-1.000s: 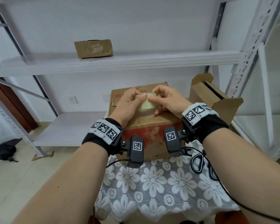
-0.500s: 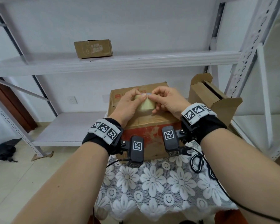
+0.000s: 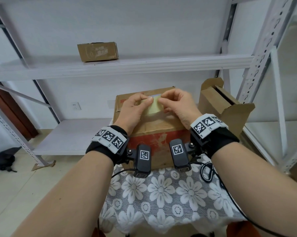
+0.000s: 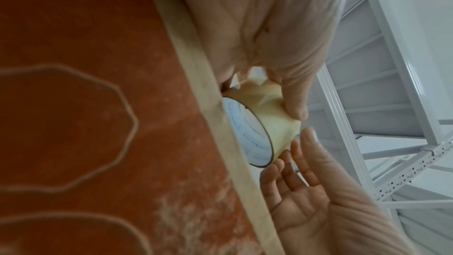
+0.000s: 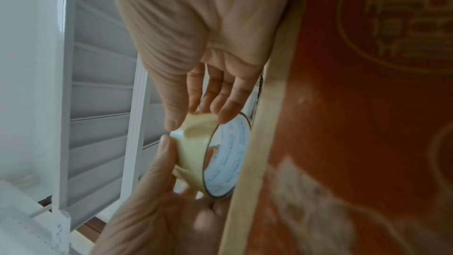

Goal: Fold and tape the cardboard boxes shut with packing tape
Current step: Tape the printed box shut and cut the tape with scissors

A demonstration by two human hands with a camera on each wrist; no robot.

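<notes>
I hold the roll of tape (image 3: pixel 153 107) between both my hands, just above the top of the big cardboard box (image 3: pixel 154 129) that stands on the flowered tablecloth (image 3: pixel 161 194). My left hand (image 3: pixel 135 110) grips the roll from the nine o'clock side, thumb pressed on its yellowish outer band and the other fingers curled round behind it. My right hand (image 3: pixel 177 106) comes in from three o'clock; its thumb and forefinger meet at the roll's upper edge, at about twelve o'clock, and seem to pinch a bit of the tape there, though the wrist views are blurred and I cannot make out a loose end for certain. The other right fingers (image 5: pixel 225 104) lie against the roll's side.

In the left wrist view the roll (image 4: pixel 259 123) shows its white inner core with blue print, close against the box's edge, and the red printed face of the box (image 4: pixel 85 113) fills the nine o'clock half of the picture. The right wrist view shows the same roll (image 5: pixel 208 154) with the box's red face (image 5: pixel 367 123) at three o'clock.

At two o'clock from the big box stands a smaller open box (image 3: pixel 224 106) with its flaps up. A little closed box (image 3: pixel 97 51) sits on the upper board of the white metal shelf (image 3: pixel 144 65) at eleven o'clock. A black cable (image 3: pixel 207 173) lies on the cloth near my right wrist.
</notes>
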